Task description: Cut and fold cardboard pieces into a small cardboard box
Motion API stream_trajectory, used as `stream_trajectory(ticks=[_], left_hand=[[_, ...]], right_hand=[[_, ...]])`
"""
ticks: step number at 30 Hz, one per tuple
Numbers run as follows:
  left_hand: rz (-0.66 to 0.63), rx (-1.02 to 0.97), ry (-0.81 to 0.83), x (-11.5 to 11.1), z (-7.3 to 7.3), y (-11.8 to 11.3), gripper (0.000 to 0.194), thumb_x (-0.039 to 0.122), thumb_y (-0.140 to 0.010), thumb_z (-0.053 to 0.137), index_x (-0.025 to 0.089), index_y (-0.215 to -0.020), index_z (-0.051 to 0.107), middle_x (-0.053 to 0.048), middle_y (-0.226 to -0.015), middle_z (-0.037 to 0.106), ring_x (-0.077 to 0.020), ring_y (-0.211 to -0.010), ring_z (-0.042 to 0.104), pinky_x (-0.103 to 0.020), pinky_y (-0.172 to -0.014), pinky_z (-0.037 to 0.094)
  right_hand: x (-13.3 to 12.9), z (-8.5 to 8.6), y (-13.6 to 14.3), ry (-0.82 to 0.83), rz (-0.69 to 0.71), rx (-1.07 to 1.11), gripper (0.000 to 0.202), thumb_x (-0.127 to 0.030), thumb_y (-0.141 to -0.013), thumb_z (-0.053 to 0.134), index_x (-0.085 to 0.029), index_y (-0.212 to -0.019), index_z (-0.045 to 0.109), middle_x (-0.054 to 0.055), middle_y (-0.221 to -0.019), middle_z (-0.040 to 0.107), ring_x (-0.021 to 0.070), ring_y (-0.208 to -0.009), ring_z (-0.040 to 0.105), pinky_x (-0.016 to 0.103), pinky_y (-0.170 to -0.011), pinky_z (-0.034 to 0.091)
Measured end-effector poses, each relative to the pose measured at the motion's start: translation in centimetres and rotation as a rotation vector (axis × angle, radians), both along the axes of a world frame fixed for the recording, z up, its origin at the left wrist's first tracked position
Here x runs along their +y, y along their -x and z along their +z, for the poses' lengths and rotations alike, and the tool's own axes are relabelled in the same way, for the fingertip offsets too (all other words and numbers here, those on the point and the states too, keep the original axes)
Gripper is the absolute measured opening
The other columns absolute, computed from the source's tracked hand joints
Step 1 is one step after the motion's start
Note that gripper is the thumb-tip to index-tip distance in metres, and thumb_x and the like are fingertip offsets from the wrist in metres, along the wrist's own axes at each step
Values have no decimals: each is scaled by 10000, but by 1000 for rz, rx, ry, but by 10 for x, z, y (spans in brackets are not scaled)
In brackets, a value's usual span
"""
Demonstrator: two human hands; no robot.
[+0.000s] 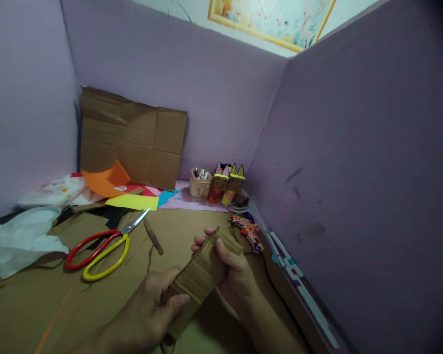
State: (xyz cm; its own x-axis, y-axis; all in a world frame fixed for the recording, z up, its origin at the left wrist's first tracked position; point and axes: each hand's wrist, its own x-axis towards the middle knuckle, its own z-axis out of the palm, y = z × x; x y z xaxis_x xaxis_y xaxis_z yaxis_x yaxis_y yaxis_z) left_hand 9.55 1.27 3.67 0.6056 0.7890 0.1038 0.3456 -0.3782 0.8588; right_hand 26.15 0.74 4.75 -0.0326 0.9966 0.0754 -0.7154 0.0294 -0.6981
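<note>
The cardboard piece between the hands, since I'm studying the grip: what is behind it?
Fingertips of the right hand show past the upper left edge of the cardboard piece. The rest of those fingers, and whatever surface lies directly behind, are covered.

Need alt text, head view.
A person's left hand and right hand hold a piece of corrugated cardboard. Scissors with one red and one yellow handle lie to the left; farther back stand a holder of pens and a large cardboard sheet.
</note>
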Motion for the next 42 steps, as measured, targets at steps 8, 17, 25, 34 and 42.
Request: stream_trajectory(ticks=[8,17,25,34,42], left_hand=[[-53,-159,457,7,-1,-9,338,439,-697,614,133,-837,582,-28,-772,638,-178,-716,577,-248,-634,458],[6,-281,865,17,-11,-12,402,463,-613,709,144,-774,525,64,-472,480,-35,-314,344,-120,-257,245],[2,-267,812,17,-13,-12,384,451,-650,690,136,-795,524,59,-485,503,-29,-308,367,-106,-246,272],[-24,-296,791,15,-12,-12,330,429,-681,681,148,-757,523,63,-458,502,-31,-291,369,-111,-248,273],[-34,-300,760,12,-9,-12,339,449,-680,665,153,-765,524,55,-475,513,-42,-310,384,-123,-258,276]], right_hand=[[13,-2,-3,248,-75,-7,114,-175,-723,606,-140,-824,645,53,-732,714,166,-685,663,282,-640,519],[42,-23,-6,504,-12,4,160,-71,-765,453,-132,-734,597,60,-628,670,174,-620,647,323,-690,511],[40,-19,-6,502,-11,5,193,-66,-792,415,-136,-726,583,39,-588,655,160,-561,630,344,-740,507],[39,-17,-7,466,-20,4,164,-76,-764,449,-138,-756,600,43,-615,669,167,-577,634,336,-703,517],[35,-15,-5,452,-56,-17,138,-92,-732,485,-143,-731,614,43,-627,673,170,-618,639,321,-701,515]])
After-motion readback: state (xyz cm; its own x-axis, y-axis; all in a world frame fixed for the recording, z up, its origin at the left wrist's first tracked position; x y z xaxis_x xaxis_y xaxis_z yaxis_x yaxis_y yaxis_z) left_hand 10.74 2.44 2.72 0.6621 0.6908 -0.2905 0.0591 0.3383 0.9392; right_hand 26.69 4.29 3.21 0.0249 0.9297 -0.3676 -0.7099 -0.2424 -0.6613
